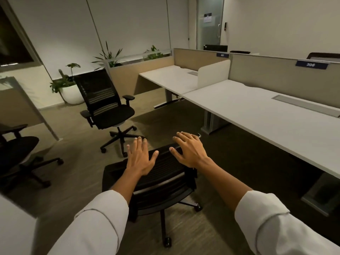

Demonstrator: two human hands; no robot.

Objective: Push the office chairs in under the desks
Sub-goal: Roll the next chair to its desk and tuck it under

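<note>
A black mesh office chair [161,183] stands right below me, its backrest top towards me. My left hand [140,157] hovers over the backrest with fingers spread, holding nothing. My right hand [189,150] is spread over the backrest's far right corner, fingertips near its top edge; contact is unclear. To the right runs a long white desk [266,115], well apart from this chair. A second black chair [108,107] stands out on the floor to the upper left, away from the farther white desk [171,78]. A third chair [16,150] sits at the left edge.
Beige partition panels [276,70] back the desks, with a white divider [214,72] between them. Potted plants [68,83] and a planter line the far wall. A glass door [209,23] is at the back. A grey desk leg [211,124] stands ahead on the brown carpet.
</note>
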